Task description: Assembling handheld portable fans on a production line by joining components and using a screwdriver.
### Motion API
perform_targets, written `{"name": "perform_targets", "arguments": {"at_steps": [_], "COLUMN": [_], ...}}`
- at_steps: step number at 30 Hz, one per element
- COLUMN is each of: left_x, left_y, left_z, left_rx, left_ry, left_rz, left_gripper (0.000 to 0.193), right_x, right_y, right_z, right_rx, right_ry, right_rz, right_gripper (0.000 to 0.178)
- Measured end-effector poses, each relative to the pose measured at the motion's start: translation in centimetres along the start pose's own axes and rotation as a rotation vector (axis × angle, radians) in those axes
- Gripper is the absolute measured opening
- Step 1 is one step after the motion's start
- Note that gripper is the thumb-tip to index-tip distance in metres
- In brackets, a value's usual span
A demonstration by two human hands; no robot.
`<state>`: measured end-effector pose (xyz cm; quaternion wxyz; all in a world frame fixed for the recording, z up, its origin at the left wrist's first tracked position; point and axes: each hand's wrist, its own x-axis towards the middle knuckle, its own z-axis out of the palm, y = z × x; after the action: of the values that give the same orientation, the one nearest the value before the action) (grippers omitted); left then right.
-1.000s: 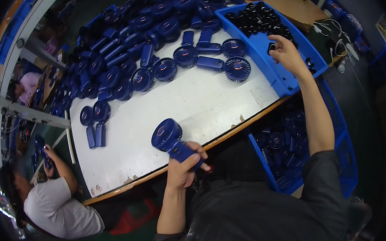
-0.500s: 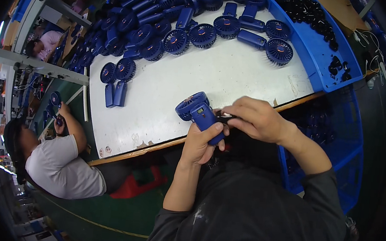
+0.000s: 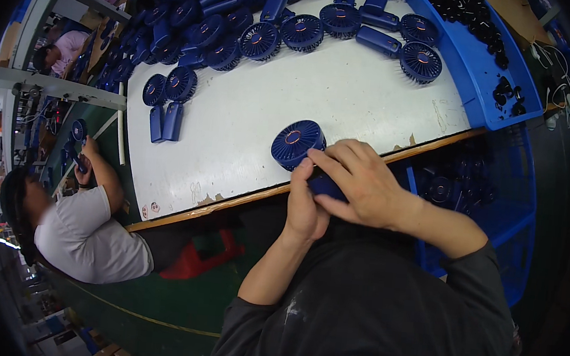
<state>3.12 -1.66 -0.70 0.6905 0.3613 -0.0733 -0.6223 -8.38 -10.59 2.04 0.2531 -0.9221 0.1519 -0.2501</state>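
Observation:
A dark blue handheld fan (image 3: 297,145) is between my hands at the table's front edge, its round grille facing up. My left hand (image 3: 306,210) is closed around the handle from below, its thumb up near the neck. Over the handle lies my right hand (image 3: 369,189), with fingertips pressed at the neck below the fan head and thumb against the handle's lower part. Most of the handle is hidden by my fingers. Whether a small black part sits under my right fingers cannot be made out.
Many more blue fans (image 3: 260,40) are heaped along the table's (image 3: 235,133) far side; two lie apart at left. At right a blue bin (image 3: 472,93) holds small black parts. A blue crate (image 3: 517,232) stands below. A seated co-worker (image 3: 94,229) handles fans at left.
The fan has been turned, so its grille faces up and its handle's display is out of sight. My right hand has closed over the handle. The black piece it held no longer shows.

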Motion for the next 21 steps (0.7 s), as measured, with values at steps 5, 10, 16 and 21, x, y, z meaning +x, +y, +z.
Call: {"name": "perform_targets", "arguments": {"at_steps": [5, 10, 16, 21], "left_x": [0.5, 6.5, 9.7, 10.3], "left_y": [2.0, 12.8, 22.0, 24.5], "left_z": [3.1, -5.0, -16.1, -15.7], "left_rx": [1.250, 1.892, 2.083, 1.951], "left_ry": [-0.184, 0.321, 0.714, 0.728], "left_rz": [0.628, 1.086, 0.613, 0.460], "left_gripper": [0.069, 0.075, 0.068, 0.074], "right_x": [-4.3, -15.2, -33.6, -40.0], "right_y": [1.4, 4.8, 16.1, 20.4], "right_z": [2.3, 1.1, 3.6, 4.9], "right_rx": [0.632, 0.550, -0.174, -0.364], "right_ry": [0.097, 0.546, 0.538, 0.235], "right_rz": [0.449, 0.583, 1.223, 1.359], "right_gripper": [0.061, 0.038, 0.053, 0.051]}}
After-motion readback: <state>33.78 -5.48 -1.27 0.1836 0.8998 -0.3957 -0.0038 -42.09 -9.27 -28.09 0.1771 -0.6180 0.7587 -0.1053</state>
